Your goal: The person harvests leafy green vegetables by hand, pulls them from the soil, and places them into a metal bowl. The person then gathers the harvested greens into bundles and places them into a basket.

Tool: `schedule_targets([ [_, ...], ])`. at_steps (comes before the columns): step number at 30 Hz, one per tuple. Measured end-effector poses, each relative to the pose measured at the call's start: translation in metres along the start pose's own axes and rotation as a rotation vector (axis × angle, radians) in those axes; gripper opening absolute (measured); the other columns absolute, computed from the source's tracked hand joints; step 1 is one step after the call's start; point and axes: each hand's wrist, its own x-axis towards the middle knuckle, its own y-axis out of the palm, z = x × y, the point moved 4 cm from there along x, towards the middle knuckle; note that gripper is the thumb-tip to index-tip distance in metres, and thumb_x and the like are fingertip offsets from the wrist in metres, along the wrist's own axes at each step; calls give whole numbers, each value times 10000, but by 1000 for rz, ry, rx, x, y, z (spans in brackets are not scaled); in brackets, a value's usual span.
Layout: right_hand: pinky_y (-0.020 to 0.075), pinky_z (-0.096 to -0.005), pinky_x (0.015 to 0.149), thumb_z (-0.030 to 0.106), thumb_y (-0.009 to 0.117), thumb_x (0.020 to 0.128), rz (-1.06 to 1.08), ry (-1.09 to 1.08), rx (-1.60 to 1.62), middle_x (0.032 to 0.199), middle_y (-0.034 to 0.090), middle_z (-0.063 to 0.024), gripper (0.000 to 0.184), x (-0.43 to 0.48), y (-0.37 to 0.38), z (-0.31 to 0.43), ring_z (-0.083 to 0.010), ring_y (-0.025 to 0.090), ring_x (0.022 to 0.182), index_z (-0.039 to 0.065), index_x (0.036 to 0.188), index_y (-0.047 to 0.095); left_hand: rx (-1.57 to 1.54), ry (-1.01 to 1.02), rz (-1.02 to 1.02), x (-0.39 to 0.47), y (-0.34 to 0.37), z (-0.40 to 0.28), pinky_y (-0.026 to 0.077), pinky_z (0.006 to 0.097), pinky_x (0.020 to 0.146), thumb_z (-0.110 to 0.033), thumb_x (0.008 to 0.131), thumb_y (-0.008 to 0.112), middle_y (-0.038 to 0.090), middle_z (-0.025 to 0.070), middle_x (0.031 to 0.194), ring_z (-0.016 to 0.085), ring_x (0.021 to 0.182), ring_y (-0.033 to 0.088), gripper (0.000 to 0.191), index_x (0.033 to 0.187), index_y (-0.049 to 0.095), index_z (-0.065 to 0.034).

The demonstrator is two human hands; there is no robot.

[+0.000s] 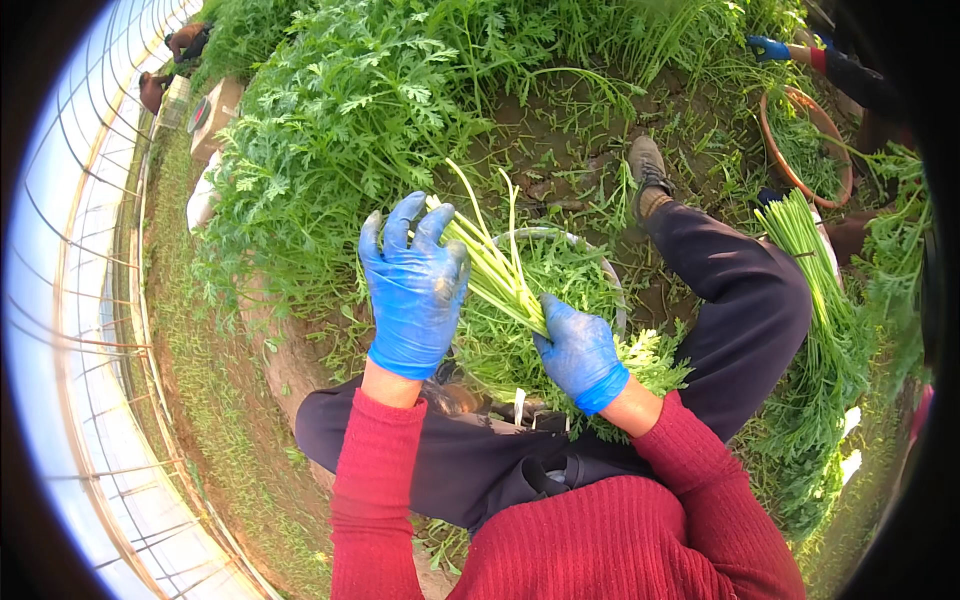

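In my right hand (581, 352), gloved in blue, is a small bunch of garland-chrysanthemum-like greens. Its pale stems (491, 274) point up and left, and its leafy end (651, 364) hangs out below the fist. Two stems stick out apart from the bunch. My left hand (415, 277), in a matching dirt-marked glove, is raised at the cut stem ends with its fingers spread and bent. The ends pass close by its index finger and thumb; whether they touch is hard to tell. Below the hands, a round rimmed container (619, 289) holds loose leafy greens (570, 274).
Dense standing greens (337, 97) grow ahead. At right lies a large tied bundle (814, 300), stems up. Beyond it are an orange-rimmed basket (847, 180) and a co-worker's gloved hand (769, 49). A cardboard box (217, 120) stands far left near the greenhouse wall (82, 300).
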Motion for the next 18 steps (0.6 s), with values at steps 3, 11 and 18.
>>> schedule_targets([
  [3,511,-457,621,129,673,756,-2,-1,5,785,633,-174,363,0,1,-1,-363,646,729,18,1065,519,20,18,19,2,0,1,213,471,1095,-109,673,739,571,27,1260,280,1292,385,271,893,584,-143],
  [11,514,-462,631,146,671,764,45,20,13,790,634,-182,347,1,4,-1,-372,642,731,22,1051,520,12,-84,83,-2,3,1,203,467,1101,-134,677,735,568,27,1256,267,1292,383,245,893,621,-147],
  [18,511,-471,636,146,667,770,38,26,33,795,633,-195,318,0,3,-2,-385,638,731,28,1026,520,8,-1,37,0,8,5,201,458,1100,-125,688,727,567,25,1252,261,1277,397,231,891,618,-142],
])
